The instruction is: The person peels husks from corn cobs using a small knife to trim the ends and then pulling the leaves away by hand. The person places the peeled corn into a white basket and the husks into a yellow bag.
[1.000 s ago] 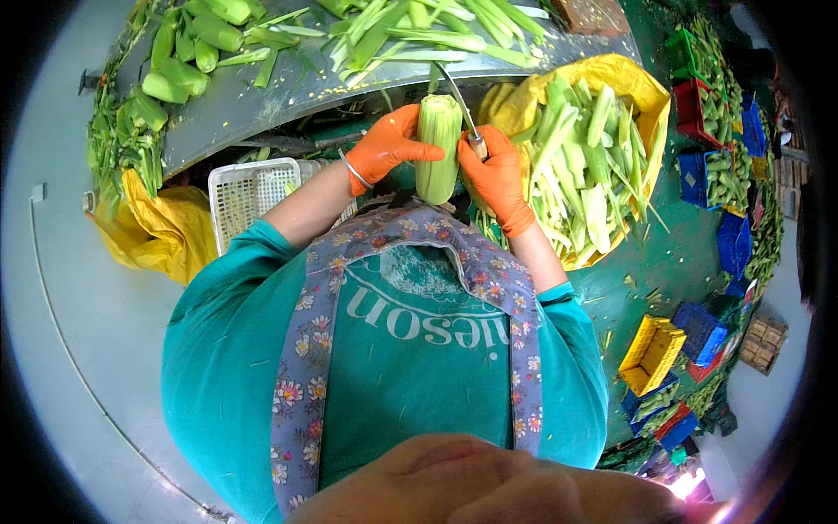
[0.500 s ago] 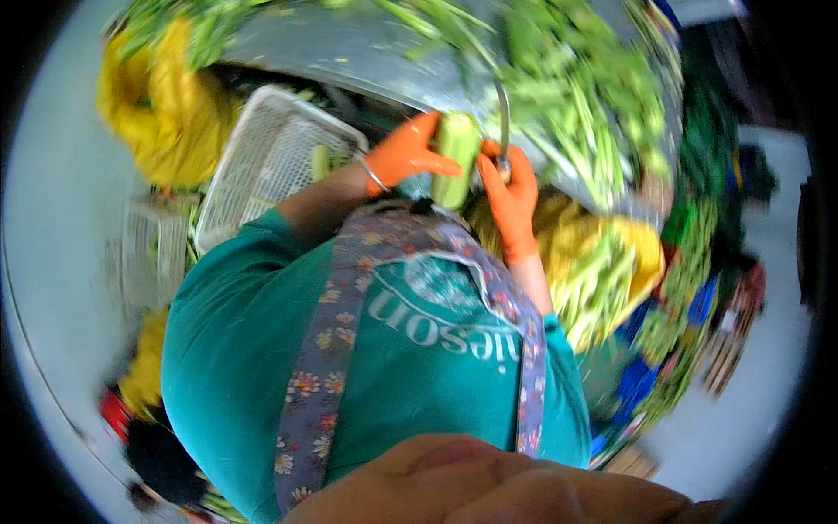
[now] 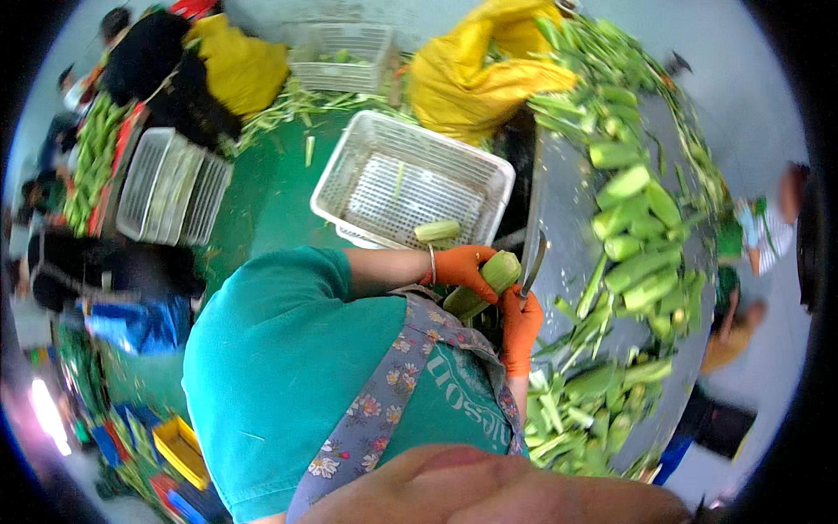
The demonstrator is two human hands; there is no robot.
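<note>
My left hand, in an orange glove, is closed around a thick pale-green vegetable stem, whose cut end points up and away from me. Close against it, my right hand, also gloved in orange, grips a knife with a narrow, slightly curved blade; the handle is mostly hidden in the fingers. Just beyond my left hand stands a white plastic basket. A short cut piece of stem lies inside it near the closest side.
To the right, a metal table carries many green stems and leafy trimmings. A yellow sack stands behind the basket. Other crates sit on the green floor at left. People are at the far right.
My view has turned to the left, so the white basket now lies ahead and the table at my right. Both hands keep their hold on stem and knife, and the stem is tilted more.
</note>
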